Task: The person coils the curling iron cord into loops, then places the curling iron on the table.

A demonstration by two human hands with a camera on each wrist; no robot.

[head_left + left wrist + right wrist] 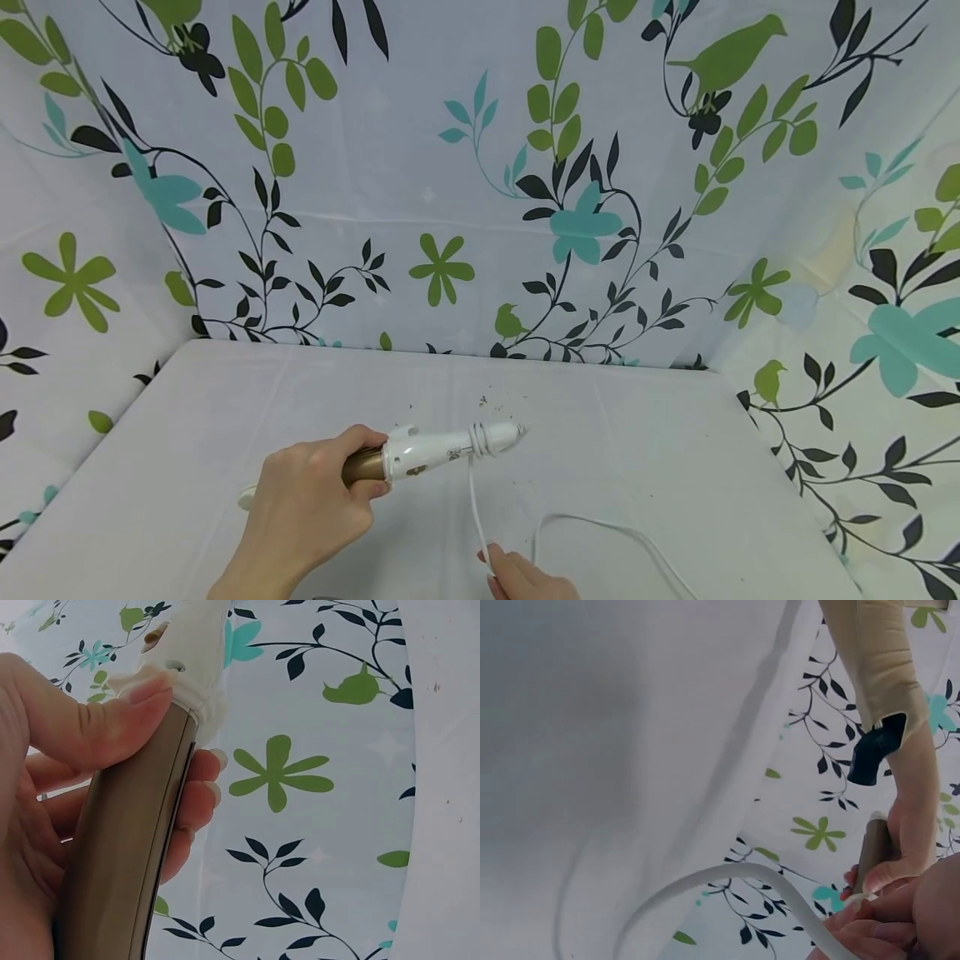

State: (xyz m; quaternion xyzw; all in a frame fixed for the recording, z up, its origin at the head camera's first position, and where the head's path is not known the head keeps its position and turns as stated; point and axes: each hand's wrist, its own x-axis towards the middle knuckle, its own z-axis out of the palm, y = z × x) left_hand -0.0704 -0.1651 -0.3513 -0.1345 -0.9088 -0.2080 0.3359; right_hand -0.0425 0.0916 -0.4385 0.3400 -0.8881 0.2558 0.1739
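Note:
A curling iron with a white handle [431, 450] and a bronze barrel [127, 840] is held above the white table. My left hand [307, 500] grips it around the barrel, thumb near the handle's base in the left wrist view. A few turns of white cord [482, 439] circle the handle's narrow end. From there the cord runs down to my right hand [528, 575], which pinches it between thumb and fingers. Past the right hand, more cord [600, 522] curves over the table. The right wrist view shows the cord [735, 871] looping close to the camera.
The white table [300, 392] carries small dark specks [483, 402] near its middle. A patterned curtain [420, 192] with leaves, birds and flowers rises behind the table and along both sides. On the left forearm sits a beige sleeve [881, 667].

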